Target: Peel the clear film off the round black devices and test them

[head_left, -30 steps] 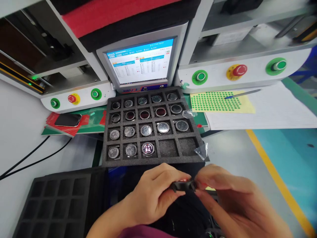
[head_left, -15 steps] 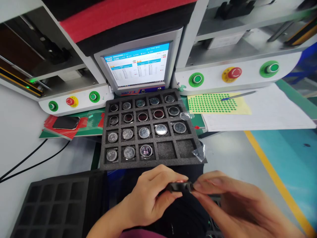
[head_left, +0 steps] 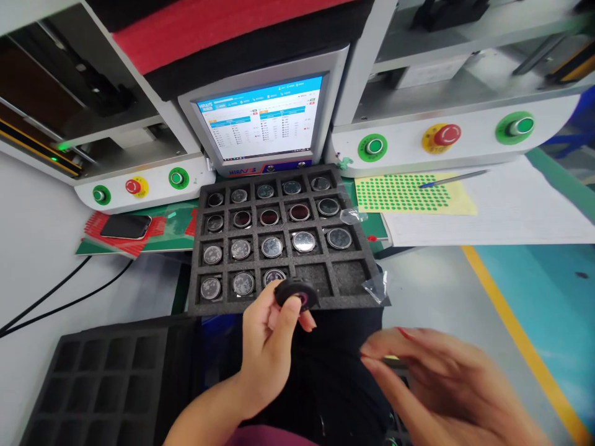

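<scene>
L hand (head_left: 267,347) has its grip closed on 1 round black watch body (head_left: 295,293), pinched by thumb and fingertips, held just over the front edge of the foam tray (head_left: 367,263), above the 3rd and 4th pockets of the near row. R hand (head_left: 432,378) is apart from it, lower right, fingers spread and slack, holding nothing.

Counts: tray is 5 x 4 = 20 pockets. Back 3 rows full, 15 pcs. Near row has 3 pcs, the 3rd partly hidden by the held watch; 2 rightmost pockets are bare. 2nd foam tray (head_left: 106,378) at lower left, pockets all bare. 2 clear film scraps: 1 at the tray's right edge (head_left: 351,215), 1 at its near right corner (head_left: 375,286).

Room: open floor right of the tray up to the yellow line (head_left: 511,328); 2 cables (head_left: 56,294) on the left.

Behind: screen (head_left: 263,118) w/ "HIRAYS" at top, rest too small to read. 4 green buttons, 2 red e-stops. Green dot sticker sheet (head_left: 404,192) w/ pen (head_left: 453,178) on it. Phone (head_left: 125,226) on red pad.
</scene>
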### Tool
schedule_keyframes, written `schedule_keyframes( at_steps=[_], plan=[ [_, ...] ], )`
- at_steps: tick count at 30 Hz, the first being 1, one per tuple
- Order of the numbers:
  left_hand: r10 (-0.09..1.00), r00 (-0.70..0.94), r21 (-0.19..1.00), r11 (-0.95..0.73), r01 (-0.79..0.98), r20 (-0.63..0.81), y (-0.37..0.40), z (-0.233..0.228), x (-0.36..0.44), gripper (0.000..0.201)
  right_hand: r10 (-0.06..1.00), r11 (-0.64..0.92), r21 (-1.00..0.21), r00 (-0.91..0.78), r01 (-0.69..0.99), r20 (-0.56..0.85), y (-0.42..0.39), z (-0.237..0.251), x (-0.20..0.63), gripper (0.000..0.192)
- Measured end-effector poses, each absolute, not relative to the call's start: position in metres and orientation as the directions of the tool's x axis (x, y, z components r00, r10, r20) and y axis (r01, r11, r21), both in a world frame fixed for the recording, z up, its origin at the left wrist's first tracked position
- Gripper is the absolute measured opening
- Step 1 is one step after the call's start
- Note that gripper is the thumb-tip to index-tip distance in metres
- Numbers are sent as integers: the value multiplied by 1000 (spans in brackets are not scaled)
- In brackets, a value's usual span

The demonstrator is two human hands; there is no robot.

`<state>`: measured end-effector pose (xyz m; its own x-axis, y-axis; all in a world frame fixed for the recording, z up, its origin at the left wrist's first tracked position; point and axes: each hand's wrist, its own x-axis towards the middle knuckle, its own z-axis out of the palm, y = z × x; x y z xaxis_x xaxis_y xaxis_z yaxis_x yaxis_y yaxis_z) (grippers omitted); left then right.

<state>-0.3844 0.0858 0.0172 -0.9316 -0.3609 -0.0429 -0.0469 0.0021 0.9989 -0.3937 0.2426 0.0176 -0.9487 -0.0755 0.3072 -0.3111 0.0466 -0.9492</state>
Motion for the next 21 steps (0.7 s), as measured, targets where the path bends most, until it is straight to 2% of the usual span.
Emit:
schedule_keyframes(
  at_steps=[2,4,6,11,14,18,21],
  plan=[
    [-388,-914,992,-76,-100,-122,90,14,-396,26,-161,62,-960,-952,-273,261,238,15,-392,39],
    [-420,-900,993,-38,-109,-114,94,9,-408,24,-245,33,-962,-935,-273,257,230,11,-387,40],
    [-438,-898,994,71,-77,-38,97,6,-416,20,-282,4,-965,-926,-263,252,221,8,-382,42],
    [-460,-853,938,333,93,248,98,7,-417,15,-257,-29,-976,-942,-216,216,210,8,-378,41],
    [-444,-819,897,406,176,362,96,9,-412,13,-295,-49,-983,-938,-176,182,213,9,-382,43],
    [-446,-864,956,266,124,236,100,9,-408,17,-365,-78,-991,-922,-105,126,217,8,-388,48],
    [-445,-886,983,175,59,132,104,10,-409,23,-331,-67,-992,-936,-105,121,216,8,-390,53]
  ],
)
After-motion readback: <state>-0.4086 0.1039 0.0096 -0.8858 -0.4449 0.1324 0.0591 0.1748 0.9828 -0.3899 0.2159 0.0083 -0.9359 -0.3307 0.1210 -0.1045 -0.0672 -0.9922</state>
